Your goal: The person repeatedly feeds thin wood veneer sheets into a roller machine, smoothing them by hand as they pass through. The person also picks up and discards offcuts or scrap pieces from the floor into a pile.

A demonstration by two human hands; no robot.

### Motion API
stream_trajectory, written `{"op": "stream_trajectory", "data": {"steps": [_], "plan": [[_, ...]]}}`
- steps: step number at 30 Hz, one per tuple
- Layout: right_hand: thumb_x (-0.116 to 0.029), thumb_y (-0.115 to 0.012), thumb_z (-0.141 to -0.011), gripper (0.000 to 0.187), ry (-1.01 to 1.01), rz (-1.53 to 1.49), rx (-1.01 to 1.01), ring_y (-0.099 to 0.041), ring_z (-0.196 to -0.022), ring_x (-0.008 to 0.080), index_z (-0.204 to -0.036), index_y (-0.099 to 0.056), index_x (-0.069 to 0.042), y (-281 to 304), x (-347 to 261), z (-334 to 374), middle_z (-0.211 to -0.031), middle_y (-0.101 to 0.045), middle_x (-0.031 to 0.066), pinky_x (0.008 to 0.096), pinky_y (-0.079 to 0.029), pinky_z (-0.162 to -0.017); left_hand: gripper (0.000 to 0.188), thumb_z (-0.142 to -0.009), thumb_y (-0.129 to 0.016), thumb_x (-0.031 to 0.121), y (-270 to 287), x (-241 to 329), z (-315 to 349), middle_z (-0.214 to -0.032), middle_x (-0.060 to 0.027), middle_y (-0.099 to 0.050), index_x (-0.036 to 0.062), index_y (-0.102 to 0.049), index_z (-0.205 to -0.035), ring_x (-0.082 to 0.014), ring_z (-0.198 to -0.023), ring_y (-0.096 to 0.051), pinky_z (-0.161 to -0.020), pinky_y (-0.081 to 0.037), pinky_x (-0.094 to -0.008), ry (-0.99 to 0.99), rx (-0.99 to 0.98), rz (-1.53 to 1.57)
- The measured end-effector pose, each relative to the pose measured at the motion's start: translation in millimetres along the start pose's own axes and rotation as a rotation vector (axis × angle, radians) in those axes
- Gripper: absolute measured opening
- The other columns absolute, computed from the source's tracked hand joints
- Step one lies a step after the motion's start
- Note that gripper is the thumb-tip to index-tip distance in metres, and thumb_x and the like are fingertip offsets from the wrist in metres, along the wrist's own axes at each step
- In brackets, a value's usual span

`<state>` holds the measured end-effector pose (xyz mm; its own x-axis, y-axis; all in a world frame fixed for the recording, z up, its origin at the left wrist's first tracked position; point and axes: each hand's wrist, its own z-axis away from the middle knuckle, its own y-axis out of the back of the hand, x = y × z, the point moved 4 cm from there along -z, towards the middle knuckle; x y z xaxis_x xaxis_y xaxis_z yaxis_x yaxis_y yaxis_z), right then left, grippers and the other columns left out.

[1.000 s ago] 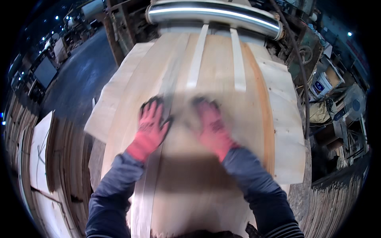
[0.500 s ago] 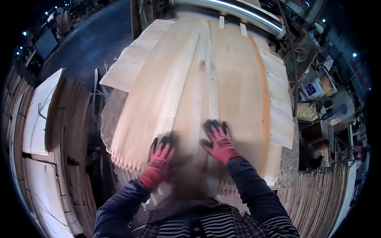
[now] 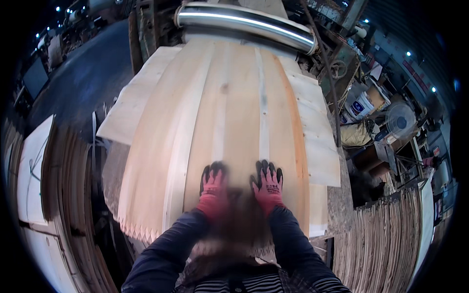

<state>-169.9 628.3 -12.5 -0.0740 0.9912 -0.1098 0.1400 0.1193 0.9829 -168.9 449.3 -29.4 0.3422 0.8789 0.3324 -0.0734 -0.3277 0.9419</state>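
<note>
Long pale wood veneer strips lie side by side before me, their near ends cut in a zigzag. My left hand, in a pink glove with black fingertips, rests flat on the veneer left of the middle, fingers stretched forward. To its right, my right hand wears a matching glove and also presses flat, fingers spread a little. Neither hand holds anything. A dark blur between my wrists hides part of the veneer. Paler veneer sheets stick out from underneath on both sides.
Across the far end runs a shiny metal roller. Veneer stacks stand at the left and lower right. A fan and a white bucket are to the right. A dark pole slants beside the roller.
The view has shifted. My hands have moved to lie nearly level on the veneer. The middle strips, which converged toward the far end, now run more evenly; two small pale pieces near the roller no longer show.
</note>
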Motion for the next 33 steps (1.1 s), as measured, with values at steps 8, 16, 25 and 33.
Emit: {"op": "stream_trajectory", "data": {"steps": [8,16,25,33], "plan": [[-0.046,-0.035,-0.087,0.061,-0.056,0.006,0.048,-0.021,-0.131,0.0279,-0.133,-0.034,-0.007,-12,59,-225,-0.141,-0.025,0.0134,0.047,-0.009,-0.107,0.075,-0.079,-0.048,0.05,22,-48,-206,-0.14,-0.0193,-0.024,0.0049,-0.028,-0.135,-0.0378,-0.129,-0.021,-0.106,-0.011,-0.0496,-0.041,0.04,-0.232],[-0.05,-0.03,-0.088,0.065,-0.172,0.177,0.269,-0.021,-0.132,0.0247,-0.137,-0.025,-0.009,-12,85,-407,-0.143,-0.023,0.0096,0.0459,-0.006,-0.108,0.068,-0.079,-0.054,0.041,67,-87,-355,-0.136,-0.0178,-0.029,0.004,-0.032,-0.132,-0.0364,-0.124,-0.028,-0.104,-0.018,-0.0485,-0.123,0.439,-0.396],[-0.049,-0.045,-0.081,0.06,0.75,-0.242,0.025,-0.03,-0.124,0.0312,-0.127,-0.042,-0.01,19,-138,-168,-0.134,-0.037,0.0122,0.0522,-0.018,-0.103,0.065,-0.081,-0.051,0.025,119,-149,-59,-0.136,-0.0236,-0.027,-0.0033,-0.025,-0.134,-0.041,-0.125,-0.025,-0.103,-0.017,-0.0487,0.115,0.348,-0.214],[-0.046,-0.053,-0.078,0.058,0.653,-0.271,-0.11,-0.034,-0.12,0.0271,-0.119,-0.049,-0.005,-15,-158,-25,-0.129,-0.041,0.0126,0.0468,-0.02,-0.103,0.085,-0.068,-0.064,0.026,74,-107,129,-0.14,-0.0236,-0.019,-0.0024,-0.021,-0.135,-0.0414,-0.129,-0.017,-0.105,-0.01,-0.0514,0.156,0.074,-0.117]]}}
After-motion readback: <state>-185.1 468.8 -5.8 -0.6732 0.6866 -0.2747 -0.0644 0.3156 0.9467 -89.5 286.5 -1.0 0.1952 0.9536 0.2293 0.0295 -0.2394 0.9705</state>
